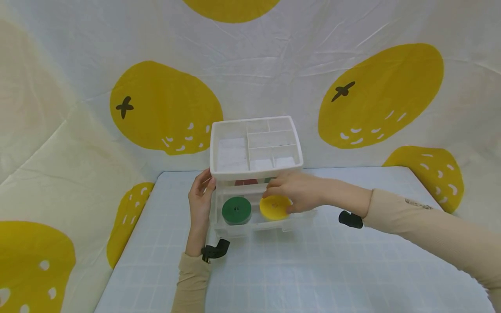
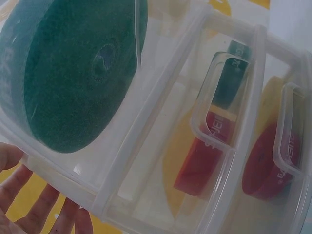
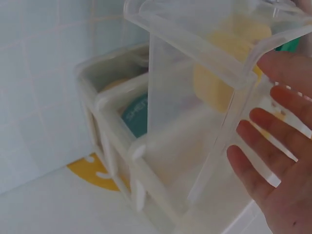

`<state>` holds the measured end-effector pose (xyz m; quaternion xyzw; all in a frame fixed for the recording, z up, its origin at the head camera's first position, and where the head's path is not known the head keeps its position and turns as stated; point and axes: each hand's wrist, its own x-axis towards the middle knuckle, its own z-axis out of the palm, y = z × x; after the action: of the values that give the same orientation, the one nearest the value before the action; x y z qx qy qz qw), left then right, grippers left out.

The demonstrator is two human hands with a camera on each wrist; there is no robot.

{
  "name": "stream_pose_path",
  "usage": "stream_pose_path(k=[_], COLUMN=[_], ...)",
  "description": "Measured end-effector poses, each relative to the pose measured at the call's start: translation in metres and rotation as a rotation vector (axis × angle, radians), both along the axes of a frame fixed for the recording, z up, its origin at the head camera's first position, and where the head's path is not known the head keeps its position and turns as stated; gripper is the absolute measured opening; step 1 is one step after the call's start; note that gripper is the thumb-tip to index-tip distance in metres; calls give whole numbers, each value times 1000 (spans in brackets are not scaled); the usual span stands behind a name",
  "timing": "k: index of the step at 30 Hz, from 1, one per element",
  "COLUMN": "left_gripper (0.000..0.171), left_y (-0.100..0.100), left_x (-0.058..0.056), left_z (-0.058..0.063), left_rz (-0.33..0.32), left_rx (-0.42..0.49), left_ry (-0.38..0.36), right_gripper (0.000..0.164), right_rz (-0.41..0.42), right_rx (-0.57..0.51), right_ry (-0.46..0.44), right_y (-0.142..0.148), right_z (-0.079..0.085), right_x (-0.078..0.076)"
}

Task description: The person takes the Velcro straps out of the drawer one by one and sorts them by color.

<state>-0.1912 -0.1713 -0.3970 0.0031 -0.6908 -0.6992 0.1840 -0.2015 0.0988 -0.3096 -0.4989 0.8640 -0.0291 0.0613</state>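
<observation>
Inside the drawer (image 1: 270,226) — yellow disc (image 1: 275,209) touching right hand (image 1: 303,190), left hand (image 1: 200,203) apart.

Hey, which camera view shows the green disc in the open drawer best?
The head view: the green disc shows its whole round top uncovered. The left wrist view shows it larger, but through the clear drawer and cropped. The right wrist view gives only a small green sliver, probably it, upper right.

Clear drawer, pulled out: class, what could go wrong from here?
The yellow roll might slip from the right hand and knock the green roll beside it. The drawer, sticking out in front, might tip the organizer if pressed down, though the left hand is at its side.
</observation>
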Motion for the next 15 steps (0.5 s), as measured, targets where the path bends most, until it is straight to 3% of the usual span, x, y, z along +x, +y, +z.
stream_pose_path(k=[3,9,15], left_gripper=[37,38,37], left_y=[-1,-7,-6], left_x=[-2,-16,-17], left_z=[-3,-22,-27], left_rz=[3,10,12], left_rx=[-1,15,2], left_ry=[-7,-1,21], right_gripper=[56,59,61], right_rz=[6,4,-4], right_rx=[20,62,79], right_ry=[-18,-61,-96], right_y=[-2,-5,-6], right_z=[-2,-9,-11], right_x=[-1,-4,-6])
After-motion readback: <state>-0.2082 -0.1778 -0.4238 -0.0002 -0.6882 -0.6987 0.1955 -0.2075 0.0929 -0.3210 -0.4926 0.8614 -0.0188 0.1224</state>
